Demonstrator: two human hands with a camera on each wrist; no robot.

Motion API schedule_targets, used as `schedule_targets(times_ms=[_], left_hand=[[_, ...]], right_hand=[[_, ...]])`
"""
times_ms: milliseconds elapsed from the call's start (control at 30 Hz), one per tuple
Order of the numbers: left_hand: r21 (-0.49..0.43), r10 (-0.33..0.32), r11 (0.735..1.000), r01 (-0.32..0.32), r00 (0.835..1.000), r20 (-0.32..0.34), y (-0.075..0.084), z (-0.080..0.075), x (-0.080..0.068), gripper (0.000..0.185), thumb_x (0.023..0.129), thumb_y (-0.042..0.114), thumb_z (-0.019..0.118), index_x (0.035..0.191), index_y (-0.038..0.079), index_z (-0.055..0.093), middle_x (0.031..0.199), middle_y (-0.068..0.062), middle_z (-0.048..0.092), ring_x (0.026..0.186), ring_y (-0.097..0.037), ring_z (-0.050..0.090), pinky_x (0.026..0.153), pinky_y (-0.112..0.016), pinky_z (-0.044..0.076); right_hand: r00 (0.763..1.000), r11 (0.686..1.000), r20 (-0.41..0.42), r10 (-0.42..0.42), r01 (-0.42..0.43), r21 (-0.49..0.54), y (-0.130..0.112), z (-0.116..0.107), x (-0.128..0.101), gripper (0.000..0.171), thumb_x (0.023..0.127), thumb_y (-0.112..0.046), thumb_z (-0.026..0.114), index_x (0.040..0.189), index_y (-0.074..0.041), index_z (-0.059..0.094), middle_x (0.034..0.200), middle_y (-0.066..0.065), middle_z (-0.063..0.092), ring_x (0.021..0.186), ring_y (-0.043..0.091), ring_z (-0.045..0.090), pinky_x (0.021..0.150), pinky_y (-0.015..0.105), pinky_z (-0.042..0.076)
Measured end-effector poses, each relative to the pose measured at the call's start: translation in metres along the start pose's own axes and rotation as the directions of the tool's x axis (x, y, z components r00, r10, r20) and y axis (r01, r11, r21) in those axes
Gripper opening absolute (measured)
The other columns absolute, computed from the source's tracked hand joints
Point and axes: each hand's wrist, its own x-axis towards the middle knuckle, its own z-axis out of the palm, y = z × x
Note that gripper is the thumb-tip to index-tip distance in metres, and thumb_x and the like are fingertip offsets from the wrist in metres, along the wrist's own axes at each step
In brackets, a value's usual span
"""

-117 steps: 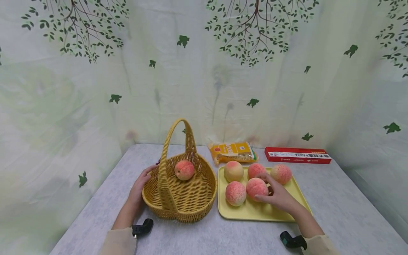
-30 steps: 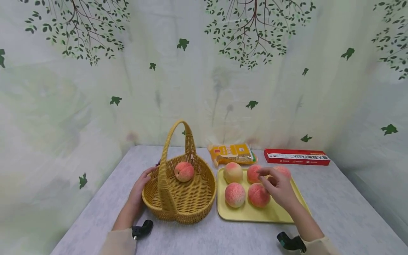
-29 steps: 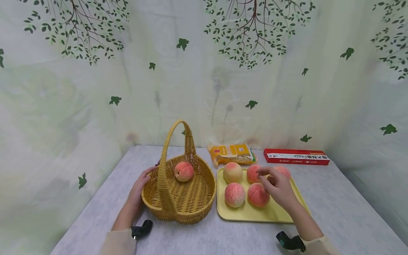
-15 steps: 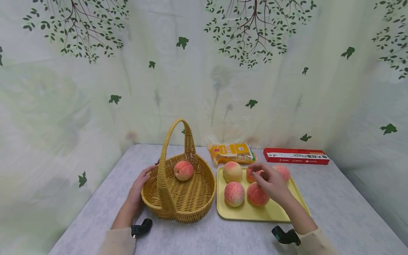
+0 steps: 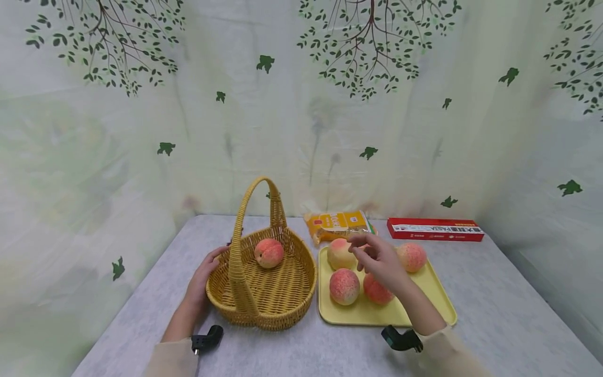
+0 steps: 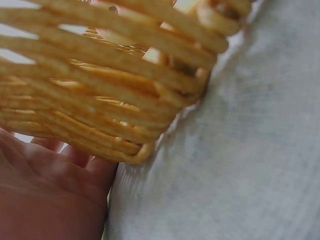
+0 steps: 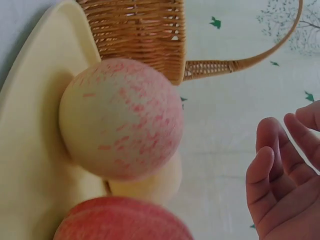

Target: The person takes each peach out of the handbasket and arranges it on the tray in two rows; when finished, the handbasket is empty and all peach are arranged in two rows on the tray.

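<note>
A wicker basket (image 5: 264, 293) with a tall handle holds one peach (image 5: 269, 253). My left hand (image 5: 203, 272) lies flat against the basket's left outer wall; in the left wrist view the palm (image 6: 45, 195) touches the weave (image 6: 100, 75). My right hand (image 5: 374, 257) hovers over the yellow tray (image 5: 424, 303), fingers loosely curled and holding nothing. Peaches on the tray lie at back left (image 5: 339, 254), front left (image 5: 344, 286), front middle (image 5: 376, 290) and back right (image 5: 412, 257). The right wrist view shows a peach (image 7: 120, 117) beside my empty fingers (image 7: 280, 175).
An orange packet (image 5: 336, 224) and a red box (image 5: 435, 230) lie at the back of the grey table (image 5: 494, 314). A leaf-printed curtain (image 5: 301, 115) closes in the table on three sides. Another peach behind my right hand is hidden.
My right hand has let go of the front middle peach, risen, and drifted left and back over the tray toward the back-left peach. The left hand stays on the basket.
</note>
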Motion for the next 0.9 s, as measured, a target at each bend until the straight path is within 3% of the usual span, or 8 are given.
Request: schedule_targets(times_ms=[333, 500, 667, 900], left_hand=[[-0.009, 0.0, 1.0, 0.0, 1.0, 0.004, -0.001, 0.0, 0.001, 0.041, 0.109, 0.032, 0.03, 0.146, 0.019, 0.042, 0.146, 0.015, 0.039, 0.122, 0.01, 0.049, 0.097, -0.009, 0.04], [-0.005, 0.001, 1.0, -0.001, 1.0, 0.005, 0.0, 0.001, 0.0, 0.042, 0.109, 0.033, 0.031, 0.147, 0.018, 0.041, 0.148, 0.013, 0.038, 0.124, 0.011, 0.046, 0.099, -0.008, 0.038], [0.015, 0.004, 1.0, -0.004, 1.0, 0.002, 0.0, 0.001, -0.001, 0.045, 0.109, 0.034, 0.031, 0.149, 0.015, 0.039, 0.152, 0.01, 0.035, 0.126, 0.012, 0.042, 0.1, -0.006, 0.034], [0.031, -0.003, 1.0, 0.003, 1.0, -0.003, 0.001, 0.001, -0.001, 0.045, 0.109, 0.033, 0.03, 0.149, 0.015, 0.038, 0.155, 0.007, 0.032, 0.128, 0.013, 0.038, 0.101, -0.005, 0.031]], right_hand=[[0.999, 1.0, 0.042, -0.015, 0.015, -0.017, -0.018, 0.018, 0.017, 0.025, 0.098, -0.023, 0.063, 0.122, -0.015, 0.063, 0.111, 0.014, 0.066, 0.073, 0.026, 0.065, 0.061, 0.033, 0.056], [0.995, 1.0, 0.098, 0.021, -0.02, -0.008, -0.021, 0.029, 0.024, 0.028, 0.098, -0.023, 0.063, 0.126, -0.019, 0.06, 0.114, 0.011, 0.065, 0.08, 0.031, 0.066, 0.069, 0.041, 0.059], [0.986, 0.998, 0.163, 0.025, -0.034, 0.052, -0.024, 0.04, 0.03, 0.033, 0.099, -0.02, 0.062, 0.131, -0.015, 0.057, 0.116, 0.01, 0.064, 0.091, 0.032, 0.068, 0.071, 0.037, 0.06], [0.97, 0.997, 0.242, -0.004, -0.014, 0.075, -0.028, 0.06, 0.038, 0.04, 0.098, -0.017, 0.062, 0.137, -0.015, 0.052, 0.133, 0.017, 0.058, 0.104, 0.027, 0.066, 0.076, 0.04, 0.06]])
